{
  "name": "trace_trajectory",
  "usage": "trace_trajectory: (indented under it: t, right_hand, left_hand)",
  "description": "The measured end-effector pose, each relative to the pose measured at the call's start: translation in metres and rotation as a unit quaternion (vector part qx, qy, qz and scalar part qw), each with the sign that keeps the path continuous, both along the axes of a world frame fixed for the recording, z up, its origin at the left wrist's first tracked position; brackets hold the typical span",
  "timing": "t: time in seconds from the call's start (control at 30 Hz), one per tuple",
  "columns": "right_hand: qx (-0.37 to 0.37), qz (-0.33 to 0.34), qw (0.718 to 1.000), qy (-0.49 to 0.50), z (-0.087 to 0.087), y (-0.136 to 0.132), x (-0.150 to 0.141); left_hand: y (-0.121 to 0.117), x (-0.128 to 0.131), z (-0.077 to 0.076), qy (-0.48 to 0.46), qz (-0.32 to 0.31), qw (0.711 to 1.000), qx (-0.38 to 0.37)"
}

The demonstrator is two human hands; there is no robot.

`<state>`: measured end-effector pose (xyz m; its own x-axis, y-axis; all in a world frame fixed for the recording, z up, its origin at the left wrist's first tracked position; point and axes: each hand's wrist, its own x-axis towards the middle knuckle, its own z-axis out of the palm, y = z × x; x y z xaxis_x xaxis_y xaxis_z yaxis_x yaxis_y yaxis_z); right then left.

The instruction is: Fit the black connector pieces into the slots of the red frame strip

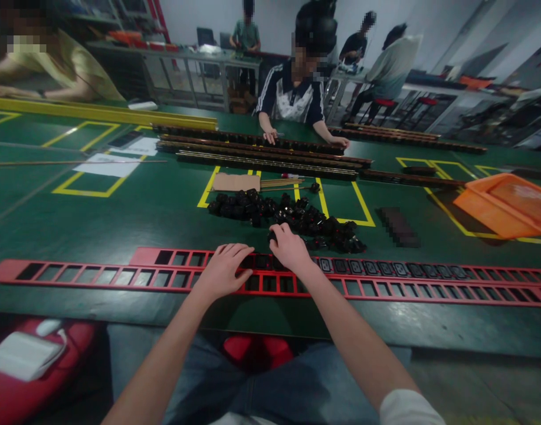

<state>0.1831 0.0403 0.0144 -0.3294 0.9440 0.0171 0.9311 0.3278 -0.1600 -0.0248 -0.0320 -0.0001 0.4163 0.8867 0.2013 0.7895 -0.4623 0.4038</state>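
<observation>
Two long red metal strips with rows of rectangular cut-outs (120,276) lie across the green table in front of me. The far strip's right part holds several black sockets (385,268). My left hand (223,270) rests flat on the strips, fingers stretched over the cut-outs. My right hand (290,248) is curled at the far strip's edge, fingers closed on a small black part that I can barely make out. Just beyond lies a heap of loose black sockets (288,215).
Long dark strips (270,159) lie across the table's middle, where a person opposite (297,94) has both hands on them. An orange tray (504,203) sits at the right, a cardboard piece (235,182) and papers (108,164) further back. Other people work behind.
</observation>
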Motion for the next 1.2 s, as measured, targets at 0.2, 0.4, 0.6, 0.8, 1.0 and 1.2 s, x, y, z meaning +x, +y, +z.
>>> trace_trajectory:
  t: [0.2, 0.4, 0.6, 0.8, 1.0, 1.2]
  right_hand:
    - [0.009, -0.006, 1.000, 0.004, 0.000, 0.001, 0.028]
    - [0.021, -0.005, 0.999, 0.039, -0.005, 0.003, 0.046]
    - [0.057, 0.008, 0.991, 0.122, -0.003, 0.001, 0.045]
    - [0.079, 0.069, 0.959, 0.262, -0.003, -0.015, 0.030]
    - [0.072, 0.105, 0.952, 0.278, -0.008, -0.026, 0.021]
    - [0.075, 0.126, 0.952, 0.269, -0.006, -0.027, 0.023]
  left_hand:
    - [0.001, 0.001, 0.000, 0.013, 0.012, 1.000, -0.007]
    - [0.002, 0.004, -0.001, 0.036, 0.013, 0.999, -0.021]
    - [0.003, 0.005, 0.000, 0.043, 0.017, 0.999, -0.019]
    - [0.002, 0.006, 0.002, 0.050, 0.019, 0.998, -0.012]
    - [0.002, 0.007, 0.002, 0.050, 0.021, 0.998, -0.011]
    - [0.001, 0.007, 0.002, 0.048, 0.025, 0.998, -0.007]
